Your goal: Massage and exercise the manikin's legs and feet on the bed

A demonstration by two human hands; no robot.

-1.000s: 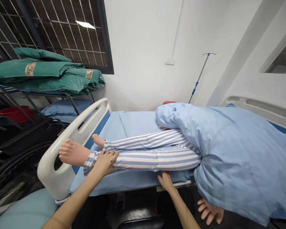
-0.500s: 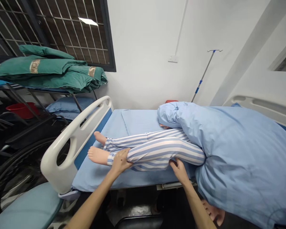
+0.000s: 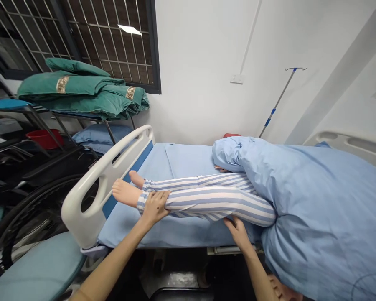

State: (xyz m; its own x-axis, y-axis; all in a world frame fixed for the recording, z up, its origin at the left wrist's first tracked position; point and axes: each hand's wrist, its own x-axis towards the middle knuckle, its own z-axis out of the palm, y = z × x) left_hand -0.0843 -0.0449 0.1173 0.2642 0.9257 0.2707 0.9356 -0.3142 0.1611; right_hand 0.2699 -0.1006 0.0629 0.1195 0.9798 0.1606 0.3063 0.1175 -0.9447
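Two legs in blue-and-white striped trousers (image 3: 203,200) lie along the bed, bare feet toward the footboard. My left hand (image 3: 156,207) is closed around the nearer leg just above the ankle, its thumb on the near side. That leg's bare foot (image 3: 127,192) is raised off the sheet, toes up. Under the same leg, near the knee, my right hand (image 3: 238,234) holds from below, with its fingertips partly hidden by the trousers. A light-blue quilt (image 3: 319,200) covers everything above the thighs. Fingers of another hand (image 3: 221,168) show at the quilt's far edge.
A white footboard (image 3: 81,200) closes off the bed's left end. Beside it stand a wheelchair wheel (image 3: 6,246) and a teal seat (image 3: 40,267). Green folded bedding (image 3: 81,92) lies on a rack under the barred window. An IV pole (image 3: 278,100) stands behind the bed.
My hands have raised the nearer lower leg and foot, and the knee is straighter. The view has turned slightly left.
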